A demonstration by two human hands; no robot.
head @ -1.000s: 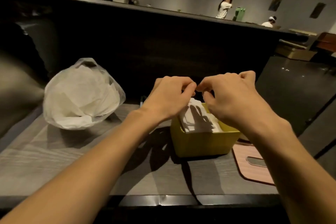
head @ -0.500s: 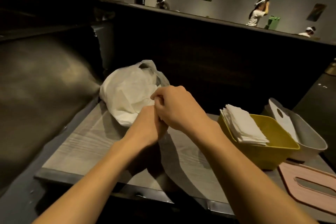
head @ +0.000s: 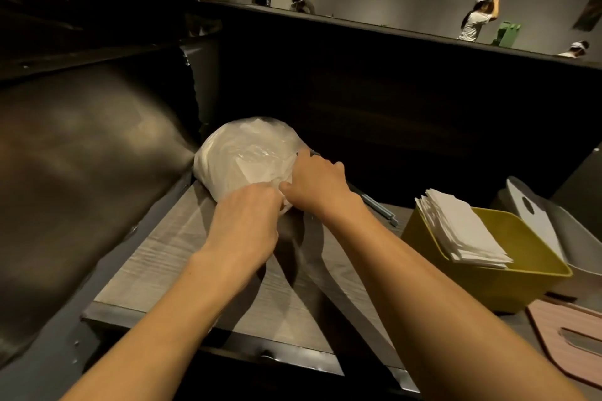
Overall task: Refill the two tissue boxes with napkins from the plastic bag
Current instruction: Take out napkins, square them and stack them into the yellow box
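Observation:
A translucent plastic bag (head: pixel 241 156) full of white napkins sits at the table's far left corner. My left hand (head: pixel 244 225) and my right hand (head: pixel 317 184) both grip the bag's near edge, fingers curled into the plastic. To the right stands a yellow tissue box (head: pixel 508 280) with a stack of white napkins (head: pixel 462 228) leaning on its left rim. Behind it is a grey tissue box (head: pixel 580 247) with a white lid (head: pixel 534 215) propped inside.
A pink slotted lid (head: pixel 573 335) lies flat at the table's front right. A dark padded seat (head: pixel 81 156) rises on the left and a dark partition (head: pixel 391 91) stands behind the wood-grain table (head: pixel 169 257). A pen-like object (head: pixel 378 205) lies behind my right forearm.
Both hands left the napkins in the yellow box, travelled left and took hold of the plastic bag. My view has swung left with them.

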